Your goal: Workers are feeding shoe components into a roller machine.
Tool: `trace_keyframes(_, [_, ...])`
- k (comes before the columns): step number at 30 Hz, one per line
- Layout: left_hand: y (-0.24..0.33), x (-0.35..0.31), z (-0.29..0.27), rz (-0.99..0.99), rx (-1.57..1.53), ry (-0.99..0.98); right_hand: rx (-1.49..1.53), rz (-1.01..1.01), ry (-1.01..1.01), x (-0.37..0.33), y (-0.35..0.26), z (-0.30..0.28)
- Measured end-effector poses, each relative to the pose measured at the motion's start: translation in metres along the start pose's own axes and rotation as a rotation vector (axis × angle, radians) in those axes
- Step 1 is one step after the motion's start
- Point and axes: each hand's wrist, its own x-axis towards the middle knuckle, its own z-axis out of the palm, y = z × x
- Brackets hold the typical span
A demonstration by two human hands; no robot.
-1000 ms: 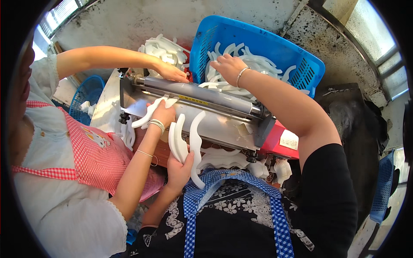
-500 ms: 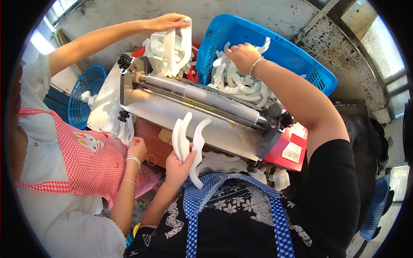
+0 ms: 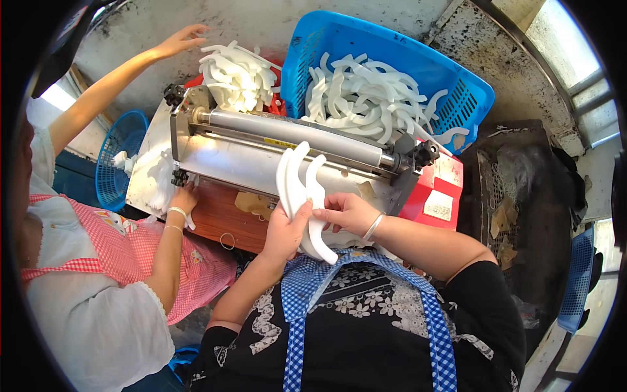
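Observation:
In front of my apron, my left hand (image 3: pixel 285 232) is wrapped round several white wavy foam strips (image 3: pixel 292 179) that stand up side by side. The fingertips of my right hand (image 3: pixel 349 214), with a bracelet at its wrist, pinch the edge of the rightmost strip, whose lower end curves down over the apron. Just beyond both hands stands a roller machine with a long metal roller (image 3: pixel 294 135) and a flat metal plate. More such strips lie in a blue plastic basket (image 3: pixel 480 108) behind it.
At the left a co-worker in a red checked apron (image 3: pixel 124 251) reaches one hand (image 3: pixel 183 40) past a heap of white strips (image 3: pixel 238 77); their other hand (image 3: pixel 185 198) is at the machine's left end. A blue round basket (image 3: pixel 108 176) and a red box (image 3: pixel 450 176) flank the machine.
My right hand has come back from the blue basket to the strips in my left hand. The strip it held over the basket is out of it. The co-worker's far hand let go of strips.

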Motion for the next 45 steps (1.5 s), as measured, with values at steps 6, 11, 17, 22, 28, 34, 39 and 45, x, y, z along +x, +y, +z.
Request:
trace_keyframes(6, [0.001,-0.004,-0.022,-0.303,-0.166,0.054,0.463,0.162,0.065,-0.007,0.031,0.021])
trace_keyframes(11, [-0.008,0.003,-0.017,-0.294,-0.015,0.054,0.632,0.184,0.217,-0.003,0.031,0.014])
trace_keyframes(17, [-0.011,0.045,-0.008,-0.259,0.132,0.1,0.628,0.18,0.299,0.018,0.033,0.004])
trace_keyframes(22, [-0.008,0.069,-0.002,-0.186,0.292,0.067,0.434,0.081,0.413,0.028,0.012,-0.02])
trace_keyframes(28, [0.022,0.035,-0.016,-0.372,0.073,0.062,-0.758,-0.315,0.722,0.009,-0.048,-0.047])
trace_keyframes(34, [0.023,0.011,-0.005,-0.362,0.052,-0.139,-0.724,0.348,0.491,0.138,-0.092,-0.111])
trace_keyframes(39, [0.008,-0.015,-0.031,-0.304,0.207,-0.081,-1.212,0.188,0.447,0.158,-0.098,-0.096])
trace_keyframes(45, [0.0,-0.039,-0.059,-0.128,0.535,0.063,-1.695,-0.538,0.674,0.124,-0.133,-0.153])
